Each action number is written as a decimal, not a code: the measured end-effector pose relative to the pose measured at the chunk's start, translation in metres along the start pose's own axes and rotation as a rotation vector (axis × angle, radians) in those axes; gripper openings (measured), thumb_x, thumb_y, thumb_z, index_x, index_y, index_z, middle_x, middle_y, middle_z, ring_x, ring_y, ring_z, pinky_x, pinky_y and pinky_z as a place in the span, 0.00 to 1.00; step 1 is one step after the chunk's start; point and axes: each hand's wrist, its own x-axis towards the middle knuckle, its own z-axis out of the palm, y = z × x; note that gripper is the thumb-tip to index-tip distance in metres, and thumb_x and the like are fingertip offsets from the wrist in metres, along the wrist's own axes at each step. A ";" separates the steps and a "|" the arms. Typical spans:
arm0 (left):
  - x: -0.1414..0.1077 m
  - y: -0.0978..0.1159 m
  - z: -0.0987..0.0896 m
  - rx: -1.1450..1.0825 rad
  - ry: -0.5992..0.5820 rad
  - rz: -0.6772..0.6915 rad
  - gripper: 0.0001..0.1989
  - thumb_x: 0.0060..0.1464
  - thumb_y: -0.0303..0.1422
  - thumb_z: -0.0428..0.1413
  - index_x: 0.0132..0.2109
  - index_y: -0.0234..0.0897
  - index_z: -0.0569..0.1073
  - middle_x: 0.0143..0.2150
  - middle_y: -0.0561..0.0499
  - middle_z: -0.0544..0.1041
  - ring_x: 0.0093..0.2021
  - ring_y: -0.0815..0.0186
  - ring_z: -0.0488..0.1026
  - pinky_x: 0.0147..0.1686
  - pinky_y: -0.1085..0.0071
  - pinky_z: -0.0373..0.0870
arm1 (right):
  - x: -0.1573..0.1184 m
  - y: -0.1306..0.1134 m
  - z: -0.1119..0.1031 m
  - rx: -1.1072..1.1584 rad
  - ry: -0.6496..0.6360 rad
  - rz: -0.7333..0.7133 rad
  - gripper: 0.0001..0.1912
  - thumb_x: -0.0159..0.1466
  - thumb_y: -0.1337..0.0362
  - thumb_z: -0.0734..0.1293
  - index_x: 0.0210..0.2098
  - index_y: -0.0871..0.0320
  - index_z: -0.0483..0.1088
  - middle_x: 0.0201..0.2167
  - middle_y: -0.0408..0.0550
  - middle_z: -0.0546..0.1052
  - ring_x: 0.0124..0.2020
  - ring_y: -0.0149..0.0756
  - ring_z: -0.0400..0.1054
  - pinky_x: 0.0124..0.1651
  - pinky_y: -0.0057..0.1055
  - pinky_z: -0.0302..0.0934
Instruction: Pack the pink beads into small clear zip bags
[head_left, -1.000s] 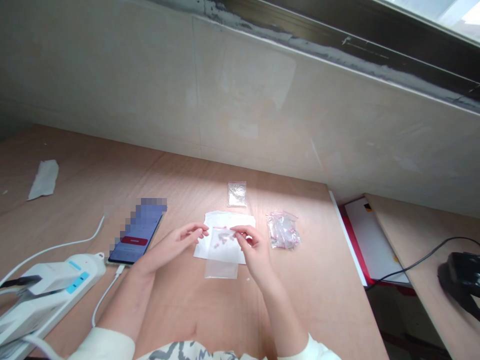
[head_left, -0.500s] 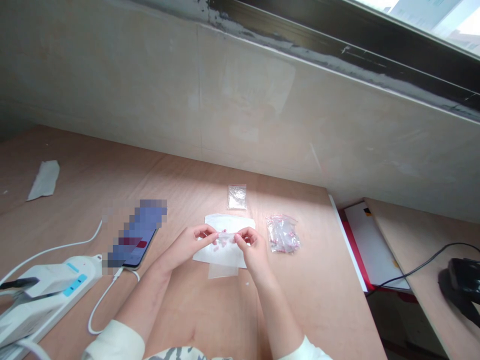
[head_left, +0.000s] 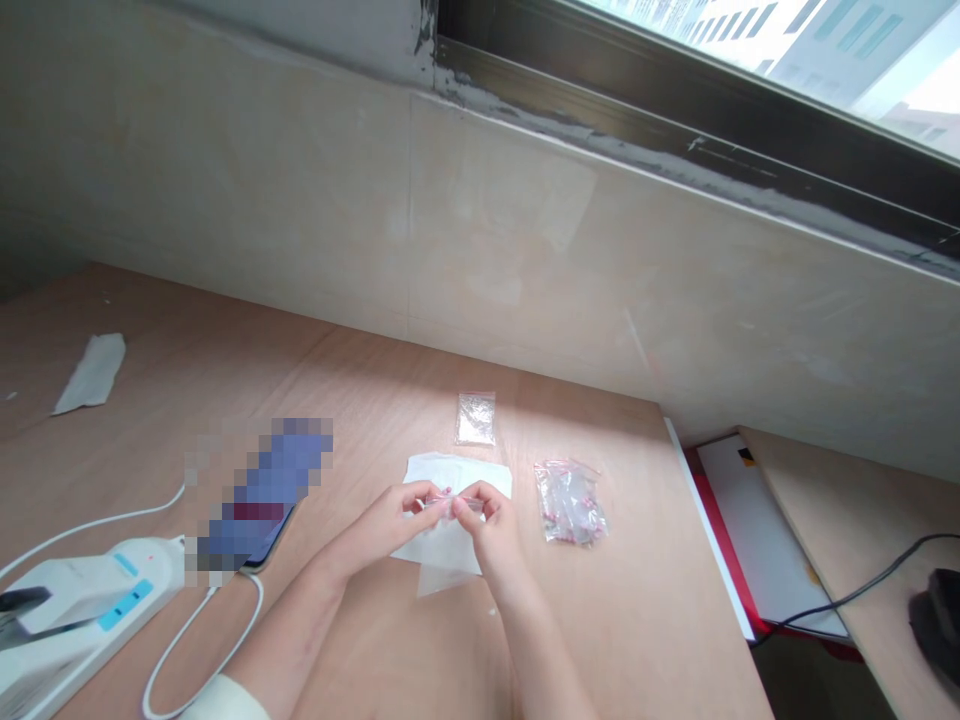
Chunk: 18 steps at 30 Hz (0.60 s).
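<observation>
Above a white paper sheet (head_left: 491, 475), my left hand (head_left: 401, 515) and my right hand (head_left: 491, 520) meet with fingertips close together. Both pinch a small clear plastic bag (head_left: 451, 503) with a pinkish edge, its middle mostly covered by the fingers. Small pink pieces (head_left: 448, 490) show just behind the fingertips; any others on the paper are hidden by my hands. A flat clear plastic piece (head_left: 442, 580) sticks out below the paper's near edge. Beyond the paper lies a clear bag of small silvery bits (head_left: 476, 418). Several clear bags with pink bits (head_left: 571, 503) are piled to the right.
A phone (head_left: 262, 500), partly blurred out, lies left of my hands with a white cable. The white power strip (head_left: 127, 600) stands at the lower left with plugs in it. A tissue (head_left: 91, 372) lies far left. The desk's right edge borders a gap with a folder (head_left: 765, 540).
My two hands have drawn closer together, bunching the plastic bag between the fingertips. The view has tilted up a little, so everything sits lower.
</observation>
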 end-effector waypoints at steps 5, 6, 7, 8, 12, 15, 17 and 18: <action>0.003 -0.002 -0.001 -0.011 0.017 0.007 0.13 0.49 0.38 0.47 0.22 0.35 0.66 0.22 0.55 0.66 0.26 0.69 0.63 0.27 0.75 0.59 | 0.000 -0.003 -0.003 0.090 -0.109 0.070 0.11 0.50 0.57 0.65 0.19 0.59 0.66 0.20 0.44 0.70 0.26 0.32 0.63 0.34 0.29 0.55; 0.003 -0.003 -0.002 -0.020 0.009 0.003 0.13 0.49 0.38 0.47 0.23 0.35 0.66 0.23 0.54 0.67 0.27 0.68 0.64 0.27 0.75 0.60 | 0.000 -0.003 -0.004 0.127 -0.130 0.088 0.12 0.50 0.56 0.64 0.20 0.59 0.66 0.20 0.44 0.71 0.26 0.32 0.64 0.34 0.29 0.55; 0.003 -0.004 -0.004 -0.031 0.002 -0.006 0.13 0.49 0.39 0.47 0.23 0.35 0.66 0.24 0.54 0.68 0.28 0.68 0.64 0.27 0.76 0.60 | 0.000 -0.002 -0.005 0.152 -0.128 0.095 0.13 0.50 0.55 0.64 0.19 0.59 0.65 0.20 0.44 0.71 0.26 0.32 0.64 0.34 0.29 0.55; 0.003 -0.005 -0.005 -0.044 -0.001 -0.018 0.14 0.49 0.39 0.47 0.23 0.35 0.66 0.24 0.54 0.68 0.27 0.68 0.64 0.26 0.76 0.60 | 0.001 -0.002 -0.006 0.161 -0.109 0.093 0.14 0.50 0.55 0.64 0.18 0.59 0.64 0.19 0.43 0.70 0.25 0.32 0.63 0.33 0.29 0.55; 0.001 -0.009 -0.007 -0.098 0.041 -0.057 0.14 0.48 0.41 0.49 0.23 0.35 0.65 0.22 0.55 0.67 0.24 0.70 0.63 0.24 0.76 0.60 | 0.004 0.002 -0.005 0.131 -0.027 0.044 0.15 0.49 0.55 0.65 0.16 0.58 0.61 0.17 0.42 0.70 0.23 0.30 0.62 0.31 0.27 0.54; 0.003 -0.012 -0.009 -0.133 0.080 -0.050 0.13 0.47 0.41 0.50 0.24 0.35 0.66 0.22 0.55 0.67 0.25 0.69 0.64 0.25 0.76 0.60 | 0.001 0.007 -0.002 0.114 -0.048 0.062 0.14 0.49 0.53 0.65 0.19 0.59 0.64 0.19 0.43 0.70 0.22 0.30 0.61 0.29 0.27 0.54; 0.005 -0.014 -0.012 -0.143 0.100 -0.028 0.14 0.48 0.41 0.49 0.25 0.35 0.66 0.23 0.54 0.67 0.27 0.68 0.65 0.27 0.76 0.61 | -0.003 0.011 -0.001 0.113 -0.094 0.110 0.14 0.48 0.53 0.65 0.22 0.59 0.66 0.20 0.44 0.71 0.21 0.29 0.61 0.27 0.26 0.53; 0.006 -0.016 -0.013 -0.141 0.108 -0.015 0.14 0.48 0.42 0.48 0.25 0.35 0.66 0.24 0.54 0.68 0.28 0.68 0.65 0.28 0.75 0.61 | -0.004 0.013 -0.001 0.109 -0.114 0.134 0.13 0.48 0.54 0.66 0.23 0.59 0.66 0.19 0.43 0.70 0.20 0.29 0.60 0.26 0.26 0.53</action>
